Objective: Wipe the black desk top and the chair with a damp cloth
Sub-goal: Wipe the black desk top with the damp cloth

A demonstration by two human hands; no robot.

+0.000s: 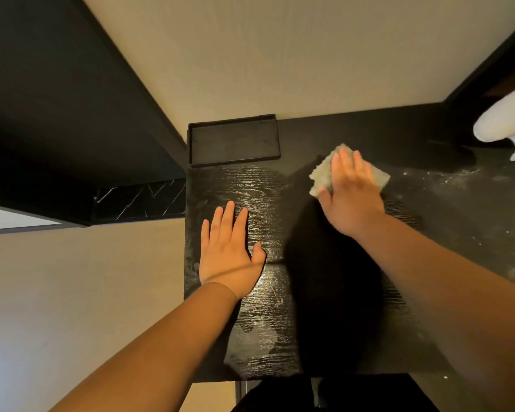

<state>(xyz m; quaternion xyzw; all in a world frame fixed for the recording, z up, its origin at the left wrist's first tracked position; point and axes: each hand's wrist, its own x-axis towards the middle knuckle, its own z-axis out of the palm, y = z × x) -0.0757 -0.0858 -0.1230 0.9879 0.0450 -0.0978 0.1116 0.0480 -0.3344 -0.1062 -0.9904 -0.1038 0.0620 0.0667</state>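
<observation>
Desk [315, 292] top is black wood grain, seen from above, set against a beige wall [280, 55]. Right hand [353, 191] lies flat on a grey cloth [321, 173], fingers straight, pressing it onto the far middle of the top. Left hand [228, 251] rests palm-down near the left edge, fingers straight and slightly spread, holding nothing. Black tray [234, 141] sits at the back left corner. White specks dust the right side. White lamp [506, 120] stands at far right.

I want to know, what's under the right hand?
A pale cloth lies under the right hand, flat on the black desk. The desk surface beneath it is hidden.
</observation>
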